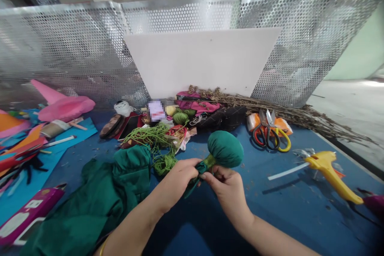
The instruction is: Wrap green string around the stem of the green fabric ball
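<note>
Forearms [129, 232] are extending from the lower edge, nearest the camera; spread green cloth [78, 212] is lying beside the left one. I am monitoring both hands through the head view. Left hand [177, 178]: closing thumb and fingers on the gathered tail of a stuffed green cloth ball [225, 148]. Right hand [229, 192]: pinching the same tail, its curled fingers lying just beneath the ball. Both hands are holding the piece above the blue table [258, 216], with the rounded end pointing up and away.

Current step, as I am judging it: securing the neck, where light green cord [210, 161] is wrapping around the cloth. I cannot tell which fingers, if any, are gripping a cord end. Any further work at the neck is calling for steady tension and a firm pinch on the gathers, lest the wrap slacken. Loose green yarn [165, 164] is lying beyond the left hand; scissors [267, 130] and a yellow glue gun [330, 172] are resting to the right.
</note>
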Demonstrator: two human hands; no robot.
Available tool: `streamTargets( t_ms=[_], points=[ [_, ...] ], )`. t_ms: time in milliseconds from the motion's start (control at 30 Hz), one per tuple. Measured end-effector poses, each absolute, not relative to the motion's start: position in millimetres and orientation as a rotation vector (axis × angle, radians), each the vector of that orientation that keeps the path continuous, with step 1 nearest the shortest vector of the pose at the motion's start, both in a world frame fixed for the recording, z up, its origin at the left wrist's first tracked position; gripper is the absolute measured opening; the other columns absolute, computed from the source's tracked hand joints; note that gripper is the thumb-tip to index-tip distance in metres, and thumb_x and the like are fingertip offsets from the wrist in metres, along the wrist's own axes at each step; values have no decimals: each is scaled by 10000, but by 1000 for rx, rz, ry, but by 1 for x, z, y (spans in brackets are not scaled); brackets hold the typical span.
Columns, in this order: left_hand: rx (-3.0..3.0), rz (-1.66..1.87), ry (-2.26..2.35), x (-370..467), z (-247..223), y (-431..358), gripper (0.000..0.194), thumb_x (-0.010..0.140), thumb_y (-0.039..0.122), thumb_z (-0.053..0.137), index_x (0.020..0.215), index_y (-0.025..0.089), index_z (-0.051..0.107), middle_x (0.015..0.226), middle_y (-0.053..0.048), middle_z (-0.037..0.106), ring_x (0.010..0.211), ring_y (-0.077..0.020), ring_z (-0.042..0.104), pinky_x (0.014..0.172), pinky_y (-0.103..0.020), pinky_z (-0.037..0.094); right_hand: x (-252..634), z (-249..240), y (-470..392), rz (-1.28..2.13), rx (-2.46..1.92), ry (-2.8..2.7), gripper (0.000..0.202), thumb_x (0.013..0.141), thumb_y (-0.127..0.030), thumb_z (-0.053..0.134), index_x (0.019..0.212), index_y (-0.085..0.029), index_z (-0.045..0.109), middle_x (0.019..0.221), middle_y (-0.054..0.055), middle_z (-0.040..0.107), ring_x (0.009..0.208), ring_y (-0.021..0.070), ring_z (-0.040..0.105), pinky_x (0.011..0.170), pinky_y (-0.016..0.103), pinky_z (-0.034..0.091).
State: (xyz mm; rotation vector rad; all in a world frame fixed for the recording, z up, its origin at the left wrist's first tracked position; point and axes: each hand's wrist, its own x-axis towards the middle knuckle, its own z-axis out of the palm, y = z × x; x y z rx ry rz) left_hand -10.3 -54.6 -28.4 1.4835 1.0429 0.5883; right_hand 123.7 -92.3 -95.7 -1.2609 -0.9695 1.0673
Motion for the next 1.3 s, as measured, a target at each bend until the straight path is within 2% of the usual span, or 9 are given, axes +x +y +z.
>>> streamTargets(
  t_ms=[100, 200, 333, 433, 533, 633, 800, 1033, 1300],
  points=[
    [1492, 511, 1045, -9, -31, -53, 344, 853, 421, 499, 620, 169, 518, 584, 22, 459, 546, -107, 401, 524, -231, 328, 124, -97, -94, 980, -1308, -1050, 391, 712, -401, 737, 473, -169, 533, 475, -73, 288, 496, 86, 231, 469, 251, 177],
    [1479, 422, 1073, -12, -36, -50, 296, 842, 396, 569, 666, 158, 555, 572, 39, 463, 523, -89, 392, 513, -215, 311, 124, -96, -94, 921, -1363, -1125, 411, 742, -412, 715, 464, -173, 528, 463, -77, 276, 489, 88, 227, 469, 251, 179],
    [1405, 425, 953, -21, -37, -46, 200, 845, 338, 591, 921, 173, 675, 820, -26, 672, 797, -149, 605, 767, -243, 464, 128, -96, -94, 882, -1396, -1282, 353, 766, -388, 700, 520, -169, 575, 464, -71, 359, 486, 88, 280, 477, 243, 213],
    [1423, 431, 894, -24, -32, -44, 243, 836, 334, 623, 1010, 186, 705, 948, -46, 713, 948, -188, 625, 903, -279, 457, 131, -94, -95, 788, -1435, -1376, 332, 725, -374, 744, 552, -170, 547, 489, -81, 349, 498, 85, 294, 483, 234, 216],
    [1385, 415, 895, -24, -30, -42, 291, 816, 361, 649, 1023, 166, 712, 912, -54, 716, 881, -190, 636, 839, -278, 477, 133, -90, -95, 748, -1475, -1449, 316, 747, -395, 733, 599, -170, 567, 501, -78, 364, 496, 88, 320, 481, 231, 230],
    [1288, 422, 919, -22, -33, -39, 349, 775, 362, 676, 1041, 137, 697, 824, -52, 693, 767, -174, 621, 724, -266, 471, 135, -86, -93, 747, -1466, -1478, 278, 827, -422, 651, 711, -169, 633, 537, -53, 460, 500, 104, 393, 487, 232, 285],
    [1361, 483, 991, -24, -38, -35, 273, 753, 318, 677, 947, 126, 695, 745, -14, 611, 704, -132, 525, 683, -241, 402, 140, -85, -86, 893, -1269, -1477, 298, 954, -319, 450, 837, -169, 679, 787, 38, 681, 747, 172, 600, 699, 247, 446],
    [1456, 388, 959, -23, -36, -37, 216, 829, 319, 578, 927, 140, 648, 716, 22, 495, 617, -100, 392, 597, -236, 295, 133, -102, -80, 1093, -1107, -1253, 221, 876, -268, 567, 779, -170, 740, 763, 40, 735, 745, 189, 656, 731, 267, 484],
    [1428, 374, 929, -26, -31, -41, 241, 819, 294, 568, 991, 144, 644, 786, -5, 515, 691, -120, 425, 634, -238, 318, 129, -99, -84, 1075, -1068, -1193, 274, 868, -334, 589, 704, -178, 743, 685, 39, 729, 678, 179, 643, 682, 260, 499]
  ],
)
